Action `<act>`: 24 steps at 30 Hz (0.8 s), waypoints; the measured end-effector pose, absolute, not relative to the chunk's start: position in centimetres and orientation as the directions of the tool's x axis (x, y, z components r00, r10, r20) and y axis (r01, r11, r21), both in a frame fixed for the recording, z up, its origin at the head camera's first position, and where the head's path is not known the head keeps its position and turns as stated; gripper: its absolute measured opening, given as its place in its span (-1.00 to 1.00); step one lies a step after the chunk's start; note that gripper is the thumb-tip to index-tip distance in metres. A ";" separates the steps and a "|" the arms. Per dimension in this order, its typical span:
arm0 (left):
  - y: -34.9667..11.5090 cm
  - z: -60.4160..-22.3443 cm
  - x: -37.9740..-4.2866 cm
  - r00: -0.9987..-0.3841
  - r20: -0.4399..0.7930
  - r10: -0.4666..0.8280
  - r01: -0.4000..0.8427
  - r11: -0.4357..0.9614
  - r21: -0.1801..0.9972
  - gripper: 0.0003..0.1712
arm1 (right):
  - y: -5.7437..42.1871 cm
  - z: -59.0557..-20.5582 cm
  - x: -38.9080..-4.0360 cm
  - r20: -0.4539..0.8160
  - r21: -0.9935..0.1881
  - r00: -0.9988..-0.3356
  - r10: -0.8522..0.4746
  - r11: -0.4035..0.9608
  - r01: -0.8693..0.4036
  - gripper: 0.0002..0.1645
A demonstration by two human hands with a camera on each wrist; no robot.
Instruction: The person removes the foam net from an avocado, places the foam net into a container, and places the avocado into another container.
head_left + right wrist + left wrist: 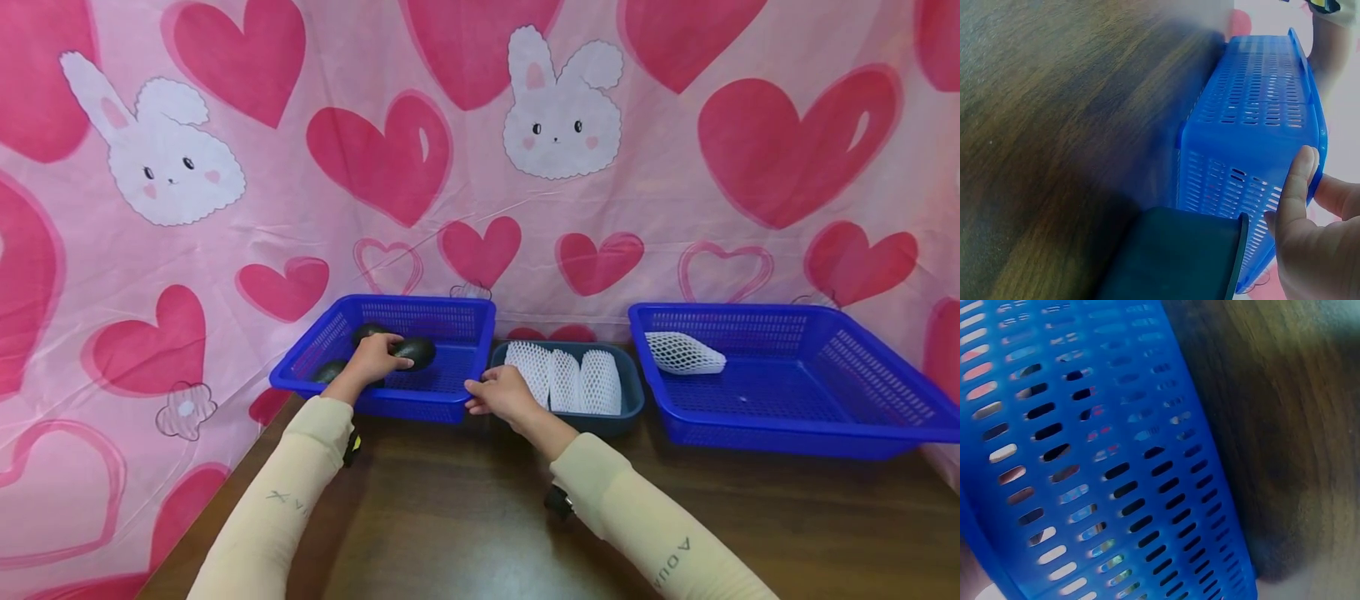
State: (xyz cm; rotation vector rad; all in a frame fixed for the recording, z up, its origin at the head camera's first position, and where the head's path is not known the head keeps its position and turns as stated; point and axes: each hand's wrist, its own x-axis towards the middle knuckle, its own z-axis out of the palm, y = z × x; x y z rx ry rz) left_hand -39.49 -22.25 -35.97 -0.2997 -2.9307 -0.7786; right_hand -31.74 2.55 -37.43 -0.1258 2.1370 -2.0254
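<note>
Inside the left blue basket (420, 408), my left hand (373, 358) grips a dark green avocado (415, 353) by its near end, thumb in front and fingers over the top. Two more avocados, one at the back (367, 333) and one at the front left (329, 372), lie around that hand and are partly hidden by it. My right hand (504, 392) pinches the basket's right front rim; in the right wrist view, the fingers (1295, 181) press the outer wall while the thumb (1335, 195) lies across the rim. Only the basket's slotted wall (1104, 456) shows in the left wrist view.
A dark green bin (633, 392) holds several white foam net sleeves (600, 383), right beside the left basket. Farther right, a larger blue basket (780, 429) contains one item in a white foam net (684, 353). All stand on a brown wooden table (450, 508) before a pink heart-print cloth.
</note>
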 end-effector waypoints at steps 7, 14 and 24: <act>-21.8 -36.2 -40.2 -0.974 0.119 0.194 0.225 0.895 0.386 -0.34 | 2.5 -37.5 -31.8 -0.078 -0.995 -0.979 -0.187 0.069 0.067 -0.77; -21.3 -36.5 -40.6 -0.978 0.082 0.193 0.209 0.927 0.311 -0.37 | 2.5 -37.5 -31.8 -0.091 -0.995 -0.975 -0.203 0.044 0.084 -0.74; -21.0 -36.3 -40.6 -0.982 0.045 0.185 0.190 0.939 0.288 -0.39 | 2.6 -37.5 -31.9 -0.091 -0.995 -0.973 -0.211 0.049 0.083 -0.76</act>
